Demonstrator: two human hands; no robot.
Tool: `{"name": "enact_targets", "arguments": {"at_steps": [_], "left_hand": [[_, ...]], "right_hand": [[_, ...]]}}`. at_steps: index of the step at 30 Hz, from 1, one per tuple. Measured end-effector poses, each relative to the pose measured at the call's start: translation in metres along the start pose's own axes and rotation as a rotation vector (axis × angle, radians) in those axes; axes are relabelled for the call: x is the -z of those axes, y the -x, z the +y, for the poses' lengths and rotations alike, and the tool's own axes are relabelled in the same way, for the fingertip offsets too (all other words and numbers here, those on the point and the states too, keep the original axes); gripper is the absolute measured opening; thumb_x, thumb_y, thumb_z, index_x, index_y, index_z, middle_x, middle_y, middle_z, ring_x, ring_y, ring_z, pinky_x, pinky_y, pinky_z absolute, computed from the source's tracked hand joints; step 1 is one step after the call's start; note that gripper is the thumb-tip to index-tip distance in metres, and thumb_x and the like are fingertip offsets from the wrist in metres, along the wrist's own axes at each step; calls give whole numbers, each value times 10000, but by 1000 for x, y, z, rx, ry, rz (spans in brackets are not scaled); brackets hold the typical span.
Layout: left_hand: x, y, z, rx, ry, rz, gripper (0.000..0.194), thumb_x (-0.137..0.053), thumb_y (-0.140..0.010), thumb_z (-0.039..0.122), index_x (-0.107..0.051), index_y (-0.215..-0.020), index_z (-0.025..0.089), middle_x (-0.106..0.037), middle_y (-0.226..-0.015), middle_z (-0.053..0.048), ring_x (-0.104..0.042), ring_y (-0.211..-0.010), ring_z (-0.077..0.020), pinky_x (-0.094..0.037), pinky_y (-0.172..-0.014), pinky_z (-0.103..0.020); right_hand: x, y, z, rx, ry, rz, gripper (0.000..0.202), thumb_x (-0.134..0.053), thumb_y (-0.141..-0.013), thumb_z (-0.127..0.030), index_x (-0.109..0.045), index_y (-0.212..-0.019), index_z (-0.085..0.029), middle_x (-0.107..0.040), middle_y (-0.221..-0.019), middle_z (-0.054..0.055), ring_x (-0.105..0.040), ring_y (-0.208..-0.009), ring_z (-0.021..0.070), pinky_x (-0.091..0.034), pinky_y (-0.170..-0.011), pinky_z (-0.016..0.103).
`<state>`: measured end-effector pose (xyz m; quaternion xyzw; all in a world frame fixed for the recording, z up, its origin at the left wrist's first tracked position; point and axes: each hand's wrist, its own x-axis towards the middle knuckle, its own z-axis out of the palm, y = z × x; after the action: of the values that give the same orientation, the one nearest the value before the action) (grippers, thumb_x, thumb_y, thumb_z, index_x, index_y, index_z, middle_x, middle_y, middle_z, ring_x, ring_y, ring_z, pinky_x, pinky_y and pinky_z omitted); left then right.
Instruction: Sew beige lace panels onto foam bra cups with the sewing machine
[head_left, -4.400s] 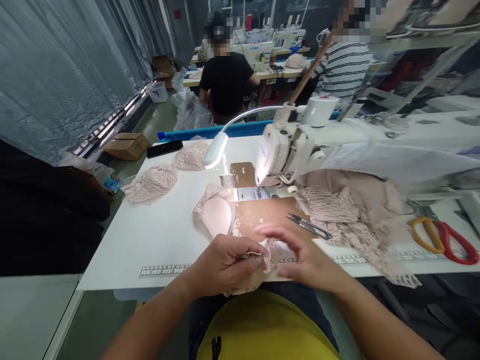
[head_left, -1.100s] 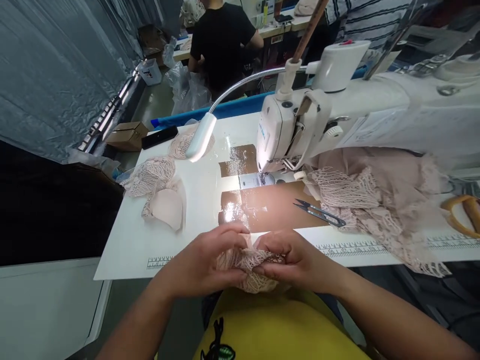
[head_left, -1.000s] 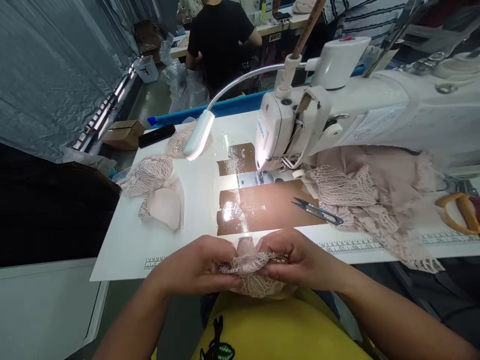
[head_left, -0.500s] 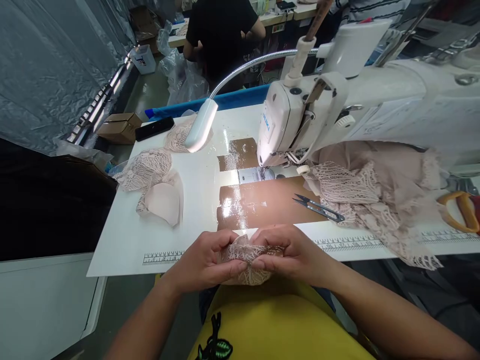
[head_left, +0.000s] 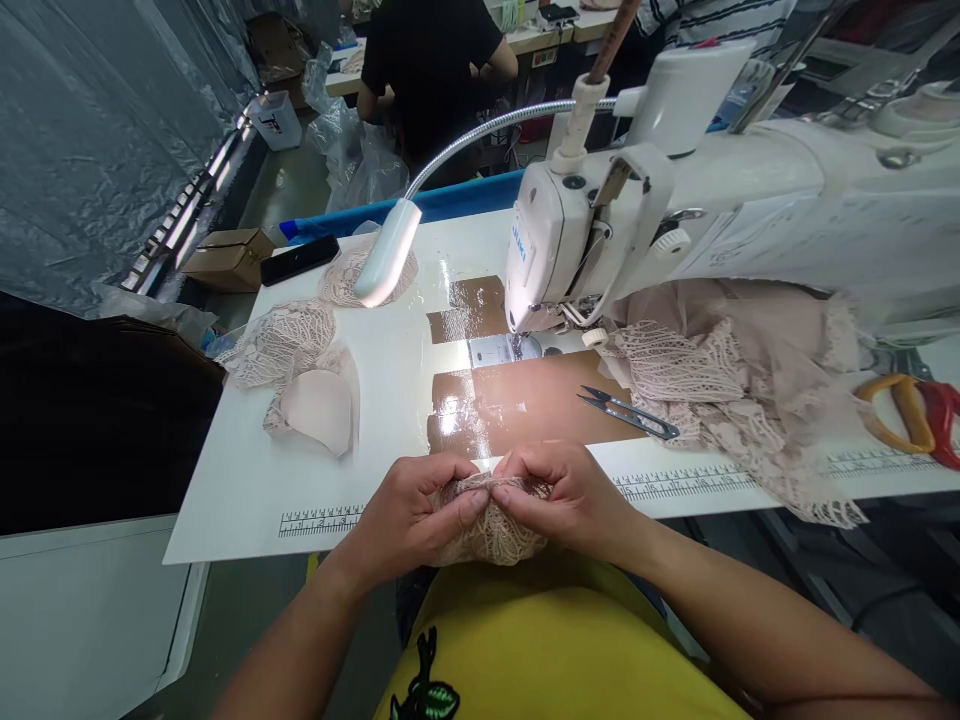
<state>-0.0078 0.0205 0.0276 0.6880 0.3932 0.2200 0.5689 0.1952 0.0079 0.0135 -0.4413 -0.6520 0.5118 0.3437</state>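
Observation:
Between my two hands, at the front edge of the table, is a beige lace piece, rounded like a cup. My left hand pinches its upper edge between thumb and fingers. Close beside it, my right hand pinches the same edge, the two thumbs nearly meeting. Part of the lace is hidden behind the fingers. Beyond my hands stands a white sewing machine with a lit needle area. A pair of thread snips lies on the brown-taped surface to the right.
Lace pieces and a smooth beige cup lie at left, near a black phone-like object. A lamp overhangs the table. Beige lace fabric and orange-handled scissors lie right. A person sits beyond.
My hands have drawn closer together on the lace, thumbs now nearly touching, and its edge is folded over more flatly. The view has shifted slightly.

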Motion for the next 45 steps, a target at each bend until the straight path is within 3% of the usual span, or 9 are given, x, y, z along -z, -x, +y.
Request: {"name": "enact_targets", "arguments": {"at_steps": [8, 14, 18, 23, 26, 30, 38, 42, 45], "left_hand": [[-5, -4, -3, 10, 84, -17, 299, -497, -899, 358, -603, -752, 121, -512, -649, -9, -438, -614, -111, -363, -581, -229], [-3, -6, -3, -3, 176, -176, 187, -570, -841, 316, -587, -844, 130, -524, -722, -10, -460, -649, -117, -381, -596, -229], [9, -5, -6, -18, -56, -216, 75, -542, -790, 155, -600, -836, 140, -575, -782, -27, -501, -694, -137, -415, -640, -246], [22, -6, -6, -123, -15, -171, 449, -668, -740, 260, -552, -1168, 191, -556, -1211, -96, -496, -1119, -258, -395, -973, -364], [16, -12, -1, -126, 103, -192, 516, -768, -667, 331, -576, -1124, 188, -606, -1063, -69, -556, -959, -219, -453, -853, -314], [-1, -22, 4, -135, 172, -87, 136, -663, -798, 273, -648, -820, 140, -576, -719, -16, -499, -646, -112, -411, -614, -226], [-29, -35, -8, 167, 704, 71, 273, -729, -719, 350, -576, -666, 130, -542, -620, 4, -479, -554, -94, -382, -539, -214], [-4, -34, 0, 228, 726, 325, 289, -724, -681, 365, -537, -674, 145, -542, -568, 22, -475, -472, -91, -367, -480, -206], [34, -34, 12, 89, 312, 695, 228, -682, -717, 361, -586, -723, 154, -546, -579, 29, -486, -498, -104, -383, -502, -217]], "right_hand": [[14, -3, -2, 11, -32, -35, 207, -670, -778, -346, -663, -867, -160, -637, -752, 15, -524, -630, 111, -417, -579, 222], [16, -7, -7, -77, -111, -159, 251, -605, -831, -367, -606, -704, -151, -503, -589, -33, -422, -535, 79, -332, -495, 201], [21, -5, -2, -147, -387, -246, 269, -646, -798, -397, -577, -723, -148, -480, -598, -41, -402, -526, 69, -326, -483, 194], [25, -5, -6, -139, -416, -220, 235, -631, -808, -356, -582, -720, -143, -486, -600, -35, -417, -531, 71, -342, -488, 195], [27, -6, -12, -72, -255, -197, 188, -612, -818, -293, -597, -710, -140, -511, -603, -29, -436, -539, 73, -347, -493, 190], [32, -5, -16, -1, -132, -142, 169, -612, -812, -273, -609, -707, -140, -514, -586, -32, -431, -530, 71, -329, -483, 186], [37, -17, -1, -93, -357, -158, 242, -660, -779, -361, -586, -707, -142, -473, -596, -43, -411, -540, 71, -330, -493, 192], [54, -19, 6, -142, -379, -73, 230, -655, -779, -370, -617, -777, -143, -548, -673, -15, -496, -594, 91, -406, -565, 221], [78, -12, 10, -169, -300, 53, 235, -626, -791, -388, -622, -805, -154, -596, -711, 7, -558, -630, 119, -455, -617, 258]]}}
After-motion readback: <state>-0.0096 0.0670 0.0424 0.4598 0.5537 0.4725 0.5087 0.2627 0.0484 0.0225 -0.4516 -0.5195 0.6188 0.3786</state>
